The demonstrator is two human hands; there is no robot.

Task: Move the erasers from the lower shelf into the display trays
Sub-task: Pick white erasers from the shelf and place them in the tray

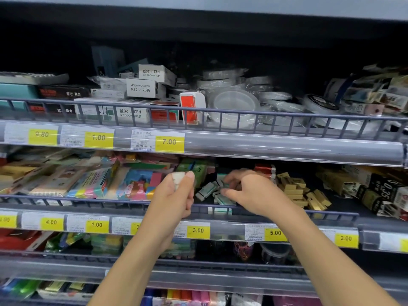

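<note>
Several small white-and-green erasers [207, 191] lie in a loose pile on the middle shelf, behind its grey wire rail [88, 200]. My left hand [174, 195] is raised in front of the rail and closed on a white eraser [177, 178], pinched between thumb and fingers. My right hand [249, 191] reaches over the rail into the pile, fingers curled around one or two erasers; whether it has lifted them I cannot tell. No display tray is clearly visible.
Colourful stationery packs [99, 184] fill the shelf left of the pile. Gold-brown small boxes [298, 191] and black lead boxes [379, 193] lie to the right. The upper shelf holds staple boxes [143, 88] and tape rolls [234, 102]. Yellow price tags [198, 230] line the shelf edges.
</note>
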